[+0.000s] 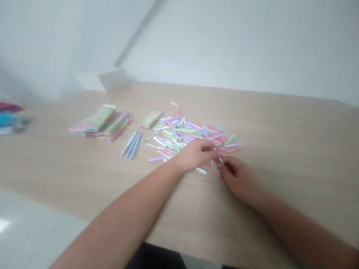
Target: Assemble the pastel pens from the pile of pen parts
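My left hand [193, 155] and my right hand [235, 177] meet at the near edge of a loose heap of thin pastel pens [185, 134] in pink, green, lilac and white. Between their fingertips is a thin pale pen [220, 159], pinched by both hands; its exact shape is blurred. Just left of the heap lies a small bundle of blue pens [131, 145], next to a green printed pack [151, 119]. Further left are stacked pink and green packs [99, 121].
Everything lies on a light wood table [252, 123], with a white wall behind it. A pale box or card [113, 78] stands at the far edge. Blurred colourful items [8, 119] sit at the far left, and a pale tiled floor [28, 231] shows at lower left.
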Demonstrator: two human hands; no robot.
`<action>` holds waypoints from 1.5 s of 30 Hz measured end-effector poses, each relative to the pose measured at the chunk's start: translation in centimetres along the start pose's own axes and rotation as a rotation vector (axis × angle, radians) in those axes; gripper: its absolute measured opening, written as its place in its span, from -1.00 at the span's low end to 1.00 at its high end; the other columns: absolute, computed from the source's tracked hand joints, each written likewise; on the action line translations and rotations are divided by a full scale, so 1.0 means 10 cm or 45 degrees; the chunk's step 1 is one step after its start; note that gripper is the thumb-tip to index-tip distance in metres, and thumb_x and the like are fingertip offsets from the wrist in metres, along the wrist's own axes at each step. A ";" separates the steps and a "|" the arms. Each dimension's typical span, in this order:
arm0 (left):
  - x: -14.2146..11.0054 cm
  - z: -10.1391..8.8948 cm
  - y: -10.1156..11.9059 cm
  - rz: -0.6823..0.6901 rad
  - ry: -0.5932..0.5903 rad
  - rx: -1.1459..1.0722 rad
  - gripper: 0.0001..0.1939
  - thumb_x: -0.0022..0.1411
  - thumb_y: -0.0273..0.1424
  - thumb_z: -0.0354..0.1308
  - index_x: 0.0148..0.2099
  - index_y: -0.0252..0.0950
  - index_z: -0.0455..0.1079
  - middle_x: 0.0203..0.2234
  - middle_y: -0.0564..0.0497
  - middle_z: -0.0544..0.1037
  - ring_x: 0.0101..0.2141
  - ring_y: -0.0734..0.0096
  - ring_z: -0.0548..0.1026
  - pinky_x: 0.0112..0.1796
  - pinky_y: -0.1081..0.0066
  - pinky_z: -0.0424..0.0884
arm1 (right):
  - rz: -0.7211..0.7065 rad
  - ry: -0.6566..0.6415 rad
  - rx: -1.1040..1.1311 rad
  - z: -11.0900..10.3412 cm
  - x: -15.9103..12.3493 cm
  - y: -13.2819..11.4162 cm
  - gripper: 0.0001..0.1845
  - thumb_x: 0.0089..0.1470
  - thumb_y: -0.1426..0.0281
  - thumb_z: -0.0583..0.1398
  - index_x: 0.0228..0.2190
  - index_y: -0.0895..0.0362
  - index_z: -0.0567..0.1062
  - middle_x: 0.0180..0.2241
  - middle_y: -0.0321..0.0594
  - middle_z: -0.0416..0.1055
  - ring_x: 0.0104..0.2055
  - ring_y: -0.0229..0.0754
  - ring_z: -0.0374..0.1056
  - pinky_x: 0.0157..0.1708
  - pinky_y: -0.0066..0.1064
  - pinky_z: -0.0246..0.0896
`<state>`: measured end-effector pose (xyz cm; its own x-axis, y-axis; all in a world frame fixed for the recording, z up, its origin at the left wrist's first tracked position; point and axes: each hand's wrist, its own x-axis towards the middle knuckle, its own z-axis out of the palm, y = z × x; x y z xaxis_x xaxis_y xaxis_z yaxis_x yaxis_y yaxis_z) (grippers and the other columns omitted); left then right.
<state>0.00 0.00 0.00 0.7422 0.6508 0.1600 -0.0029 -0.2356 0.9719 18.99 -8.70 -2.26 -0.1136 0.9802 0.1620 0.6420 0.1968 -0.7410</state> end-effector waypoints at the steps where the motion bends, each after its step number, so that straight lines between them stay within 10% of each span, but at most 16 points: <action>1: 0.00 0.02 0.03 0.050 0.096 0.021 -0.62 0.36 -0.08 0.15 -0.23 -0.34 0.45 -0.46 -0.02 0.58 -0.44 0.39 0.53 -0.32 0.41 0.43 | 0.022 0.010 0.013 -0.01 0.01 -0.01 -0.69 0.34 0.13 0.10 -0.29 0.04 0.50 -0.52 -0.32 0.43 -0.48 -0.19 0.35 -0.48 -0.35 0.20; 8: -0.04 0.00 0.19 0.354 0.490 0.407 -0.69 0.49 -0.28 -0.04 0.00 -0.32 0.47 -0.12 -0.08 0.61 -0.08 0.33 0.54 -0.01 0.35 0.42 | 0.073 0.131 0.167 -0.08 0.07 0.05 -0.74 0.30 0.15 0.15 -0.24 0.06 0.53 -0.46 -0.26 0.49 -0.47 -0.17 0.42 -0.45 -0.32 0.35; 20: -0.14 -0.05 0.22 0.304 0.033 1.247 -0.69 0.43 -0.40 -0.01 0.02 -0.24 0.55 -0.18 -0.07 0.58 -0.08 0.23 0.51 -0.07 0.31 0.41 | -0.002 0.353 0.151 -0.11 0.06 0.06 -0.77 0.21 0.17 0.27 -0.18 0.04 0.57 -0.22 -0.16 0.60 -0.23 -0.07 0.53 -0.28 -0.25 0.47; 45: -0.13 -0.01 0.18 0.244 -0.047 1.181 -0.74 0.40 -0.40 -0.01 -0.13 -0.25 0.53 -0.19 -0.05 0.60 -0.16 0.28 0.52 -0.13 0.33 0.40 | 0.009 0.313 0.062 -0.14 0.07 0.02 -0.74 0.19 0.16 0.27 -0.19 0.05 0.62 -0.23 -0.18 0.64 -0.24 -0.08 0.55 -0.25 -0.26 0.47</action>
<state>-1.08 -1.22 1.60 0.8048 0.5225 0.2815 0.3953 -0.8257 0.4024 20.06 -8.05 -1.37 0.0828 0.9484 0.3060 0.6039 0.1965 -0.7725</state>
